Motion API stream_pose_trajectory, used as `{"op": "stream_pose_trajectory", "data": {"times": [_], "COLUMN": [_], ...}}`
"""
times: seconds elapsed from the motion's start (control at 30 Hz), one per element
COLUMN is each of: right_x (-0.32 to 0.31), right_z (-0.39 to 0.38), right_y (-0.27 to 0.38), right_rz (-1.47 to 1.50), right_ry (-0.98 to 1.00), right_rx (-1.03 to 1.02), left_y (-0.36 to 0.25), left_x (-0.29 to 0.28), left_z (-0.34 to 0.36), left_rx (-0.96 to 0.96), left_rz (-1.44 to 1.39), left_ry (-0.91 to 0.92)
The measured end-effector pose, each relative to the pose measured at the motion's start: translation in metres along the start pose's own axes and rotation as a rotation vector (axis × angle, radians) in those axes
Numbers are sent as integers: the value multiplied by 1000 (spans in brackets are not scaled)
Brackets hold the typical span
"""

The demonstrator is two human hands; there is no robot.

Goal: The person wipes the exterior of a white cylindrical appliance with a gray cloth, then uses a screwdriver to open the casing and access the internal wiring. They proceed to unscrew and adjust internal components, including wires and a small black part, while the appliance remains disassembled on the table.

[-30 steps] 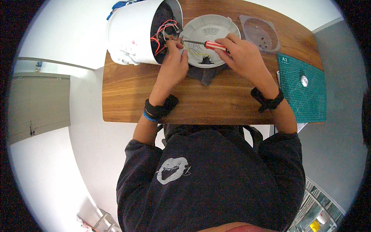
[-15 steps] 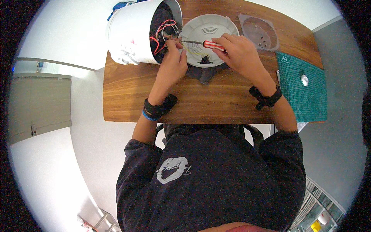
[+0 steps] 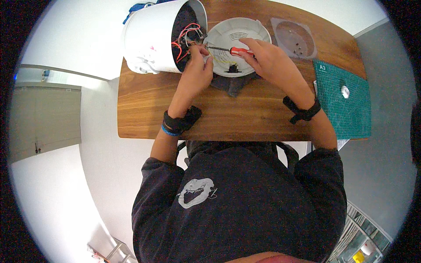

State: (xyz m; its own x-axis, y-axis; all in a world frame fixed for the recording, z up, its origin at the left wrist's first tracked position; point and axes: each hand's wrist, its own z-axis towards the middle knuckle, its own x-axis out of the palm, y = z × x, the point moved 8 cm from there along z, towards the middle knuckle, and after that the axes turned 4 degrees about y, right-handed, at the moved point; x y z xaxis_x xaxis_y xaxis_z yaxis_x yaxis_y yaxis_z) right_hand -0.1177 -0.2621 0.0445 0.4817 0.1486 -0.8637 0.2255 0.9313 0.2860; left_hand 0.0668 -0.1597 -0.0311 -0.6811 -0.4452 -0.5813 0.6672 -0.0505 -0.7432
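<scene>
A white rounded appliance housing [image 3: 149,37] lies on its side at the table's far left, its dark open end facing right. Red and white wires [image 3: 189,29] loop out of that opening. At its rim the fingers of my left hand [image 3: 198,73] are pinched around a small part among the wires, mostly hidden by the fingers. My right hand [image 3: 275,63] grips the red-and-white handle of a screwdriver [image 3: 238,52], whose shaft points left with its tip at my left fingertips. Beneath the shaft sits a round white cover [image 3: 241,31] with vent slots, yellow wires and a black fitting [image 3: 232,69].
Dark cloth [image 3: 234,86] pokes out under the cover's near edge. A clear plastic tray [image 3: 280,27] with several small screws lies right of it. On the right, a green cutting mat [image 3: 344,116] bears a small white object [image 3: 345,91]. Something blue [image 3: 139,6] sits behind the housing.
The screwdriver handle has turned about its axis, showing more red and less white. My right fingers have shifted slightly on it. My left hand has stayed nearly in place.
</scene>
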Motion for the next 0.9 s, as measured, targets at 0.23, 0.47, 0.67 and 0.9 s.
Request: {"op": "stream_pose_trajectory", "data": {"times": [0.23,0.47,0.67,0.9], "right_x": [-12,2,-2,1], "right_z": [-3,-3,-1,-4], "right_y": [17,1,18,-5], "right_rz": [-146,-105,-280,-168], "right_ry": [-62,-15,19,-34], "right_rx": [-215,-31,-230,-56], "left_y": [-1,2,3,7], "left_x": [-1,-1,1,5], "left_z": [-2,-1,-2,0], "left_rx": [-71,-76,-115,-182], "left_rz": [-33,-82,-84,-223], "left_ry": [24,25,39,52]}}
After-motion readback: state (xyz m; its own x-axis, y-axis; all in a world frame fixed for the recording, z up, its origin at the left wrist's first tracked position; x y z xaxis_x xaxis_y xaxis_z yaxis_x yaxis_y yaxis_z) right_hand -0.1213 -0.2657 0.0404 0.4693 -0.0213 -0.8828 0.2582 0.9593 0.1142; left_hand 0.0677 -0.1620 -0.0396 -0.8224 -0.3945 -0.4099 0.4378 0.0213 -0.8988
